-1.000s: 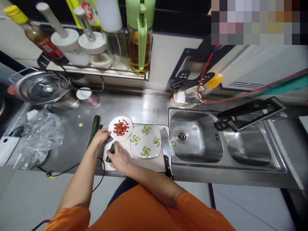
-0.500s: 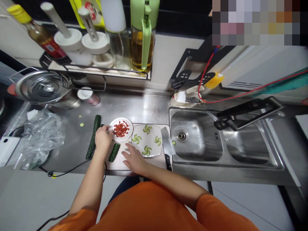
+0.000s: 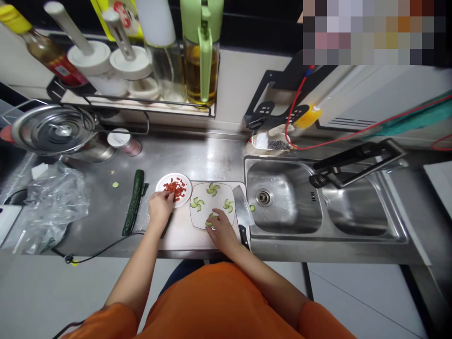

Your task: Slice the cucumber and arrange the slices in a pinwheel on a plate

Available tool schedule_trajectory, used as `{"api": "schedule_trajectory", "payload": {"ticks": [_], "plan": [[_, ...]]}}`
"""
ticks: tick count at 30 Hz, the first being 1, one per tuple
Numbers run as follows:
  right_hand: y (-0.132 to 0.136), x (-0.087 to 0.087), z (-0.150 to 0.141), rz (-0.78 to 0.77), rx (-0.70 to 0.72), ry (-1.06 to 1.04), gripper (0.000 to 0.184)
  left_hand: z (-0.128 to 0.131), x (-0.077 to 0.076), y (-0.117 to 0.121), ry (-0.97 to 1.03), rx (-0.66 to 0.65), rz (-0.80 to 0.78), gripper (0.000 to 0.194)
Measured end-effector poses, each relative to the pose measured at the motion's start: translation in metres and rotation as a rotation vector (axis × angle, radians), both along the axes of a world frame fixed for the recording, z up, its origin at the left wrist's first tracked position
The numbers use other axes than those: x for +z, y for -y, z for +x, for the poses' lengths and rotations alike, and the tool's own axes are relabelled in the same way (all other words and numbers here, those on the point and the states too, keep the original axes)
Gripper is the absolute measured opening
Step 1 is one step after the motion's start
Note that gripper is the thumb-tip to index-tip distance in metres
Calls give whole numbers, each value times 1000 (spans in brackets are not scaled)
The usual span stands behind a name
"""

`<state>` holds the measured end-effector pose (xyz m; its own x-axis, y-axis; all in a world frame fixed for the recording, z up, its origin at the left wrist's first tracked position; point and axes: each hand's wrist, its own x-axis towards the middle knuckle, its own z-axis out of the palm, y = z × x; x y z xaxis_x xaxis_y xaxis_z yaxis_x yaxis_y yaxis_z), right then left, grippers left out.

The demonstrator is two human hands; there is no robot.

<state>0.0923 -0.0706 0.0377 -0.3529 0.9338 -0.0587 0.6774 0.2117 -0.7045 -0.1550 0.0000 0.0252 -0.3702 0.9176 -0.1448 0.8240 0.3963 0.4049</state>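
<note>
My left hand (image 3: 161, 208) is at the lower left of a small white dish (image 3: 188, 182), its fingers closed together at the edge of a heap of red goji berries (image 3: 178, 188). What lies between the fingertips is hidden. Over the lower edge of a squarish white plate (image 3: 209, 205) is my right hand (image 3: 223, 230), fingers apart and holding nothing that I can see. It partly covers the nearest of several pinwheels of cucumber slices (image 3: 213, 189) on the plate. A cut cucumber piece (image 3: 166, 226) is mostly hidden by my left hand and forearm.
Under the plate lies a pale cutting board (image 3: 190, 240), with a cleaver (image 3: 242, 207) along its right side. A long cucumber (image 3: 133, 202) and a crumpled plastic bag (image 3: 58, 202) are to the left. The steel sink (image 3: 286, 226) is on the right.
My left hand has moved from the dish's left edge to the berries, its fingers now at them. My right hand has shifted right, from the board onto the plate's lower edge.
</note>
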Motion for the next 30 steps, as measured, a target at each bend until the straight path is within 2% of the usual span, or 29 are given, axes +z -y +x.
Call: {"api": "schedule_trajectory", "payload": {"ticks": [7, 18, 20, 22, 26, 30], "plan": [[-3, 0, 7, 29, 5, -9, 17, 0, 3, -3, 85, 66, -70, 25], [-20, 0, 7, 3, 27, 5, 11, -4, 15, -4, 320, 258, -42, 21], [-25, 0, 5, -21, 28, 3, 12, -3, 18, -4, 423, 298, -11, 24], [-32, 0, 0, -35, 6, -14, 13, 0, 19, -3, 608, 321, 0, 28], [-49, 5, -15, -69, -59, -56, 12, 18, 20, 2, 898, 267, -92, 36], [-63, 6, -27, -82, -109, -75, 11, 41, 18, 7, 939, 132, -176, 34]]}}
